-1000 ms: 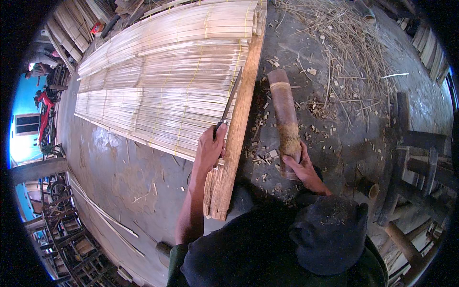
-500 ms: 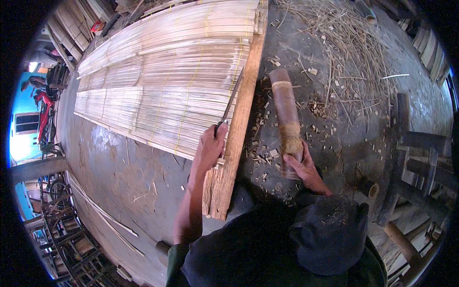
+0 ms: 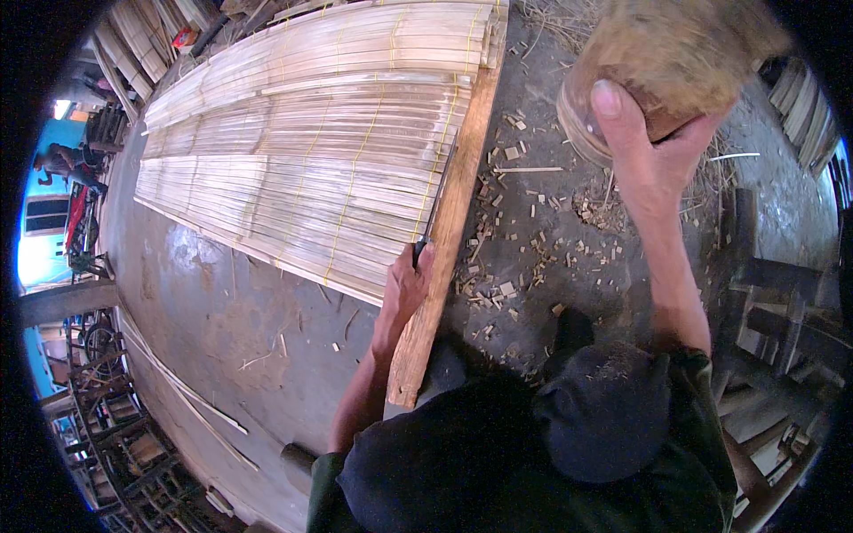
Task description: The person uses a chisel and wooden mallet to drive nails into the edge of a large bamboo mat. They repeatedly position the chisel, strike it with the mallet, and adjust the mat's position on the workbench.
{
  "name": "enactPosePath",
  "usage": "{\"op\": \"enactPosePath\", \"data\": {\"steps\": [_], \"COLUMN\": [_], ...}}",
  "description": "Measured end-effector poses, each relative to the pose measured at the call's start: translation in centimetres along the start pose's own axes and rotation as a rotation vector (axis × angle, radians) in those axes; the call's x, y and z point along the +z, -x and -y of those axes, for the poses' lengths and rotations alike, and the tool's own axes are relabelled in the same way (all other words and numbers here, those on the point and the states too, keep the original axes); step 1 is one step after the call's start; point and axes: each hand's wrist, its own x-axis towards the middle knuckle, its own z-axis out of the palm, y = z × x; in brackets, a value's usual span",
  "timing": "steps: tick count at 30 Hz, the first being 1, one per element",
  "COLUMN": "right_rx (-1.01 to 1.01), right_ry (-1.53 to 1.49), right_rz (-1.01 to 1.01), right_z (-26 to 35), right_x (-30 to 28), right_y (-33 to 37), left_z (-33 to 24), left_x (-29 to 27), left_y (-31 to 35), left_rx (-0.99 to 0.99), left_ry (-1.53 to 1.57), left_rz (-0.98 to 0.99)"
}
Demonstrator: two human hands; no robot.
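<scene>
My left hand [image 3: 404, 289] is closed around the dark handle of a long knife [image 3: 439, 191]. Its blade lies lengthwise over the right ends of the slats of a split-bamboo mat [image 3: 302, 169], beside a wooden beam [image 3: 450, 222]. The mat's pale slats are bound by rows of yellow cord. Raised close to the camera, my right hand [image 3: 653, 155] grips a thick bamboo section [image 3: 684, 53] near one end. Its middle looks frayed and fibrous; the far part is blurred and cut off by the picture's rim.
Small cut chips [image 3: 508, 289] lie scattered on the concrete floor right of the beam. Long thin strips [image 3: 200, 404] rest at the lower left. Dark wooden frames [image 3: 782, 311] stand at the right, and a person [image 3: 71, 164] is in the far left background.
My right hand has lifted the bamboo section off the floor, up toward the camera. The knife in my left hand has shifted slightly right and now lies nearer the beam.
</scene>
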Motion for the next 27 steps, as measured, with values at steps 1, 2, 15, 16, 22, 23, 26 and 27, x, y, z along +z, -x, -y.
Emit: {"op": "enactPosePath", "data": {"steps": [1,2,15,16,22,23,26,27], "right_rx": [-0.005,0.046,0.583,0.630,0.567,0.515,0.526,0.561], "right_ry": [-0.009,0.032,0.316,0.300,0.316,0.347,0.378,0.383], "right_rz": [-0.008,0.061,0.634,0.619,0.567,0.553,0.556,0.570], "right_z": [-1.1,-3.9,-11.4,-11.0,-10.8,-10.9,-10.5,-9.7], "right_x": [0.4,0.3,-5.0,-5.3,-6.8,-7.3,-8.3,-8.7], "right_y": [1.2,4.7,17.9,18.6,20.9,21.0,20.7,20.3], "left_z": [-0.2,-0.4,-2.0,-1.7,-1.1,-1.2,-1.3,-1.1], "left_x": [-0.1,0.5,2.8,3.2,0.9,0.7,-0.6,-0.8], "left_y": [0.2,-0.3,0.9,1.3,1.0,0.4,1.2,1.3], "left_rx": [0.034,0.033,-0.024,0.014,-0.030,-0.040,0.080,-0.017], "left_ry": [-0.003,0.014,-0.409,-0.426,-0.367,-0.315,-0.126,-0.139], "left_rz": [-0.019,-0.004,-0.064,-0.084,-0.050,-0.029,-0.074,-0.036]}}
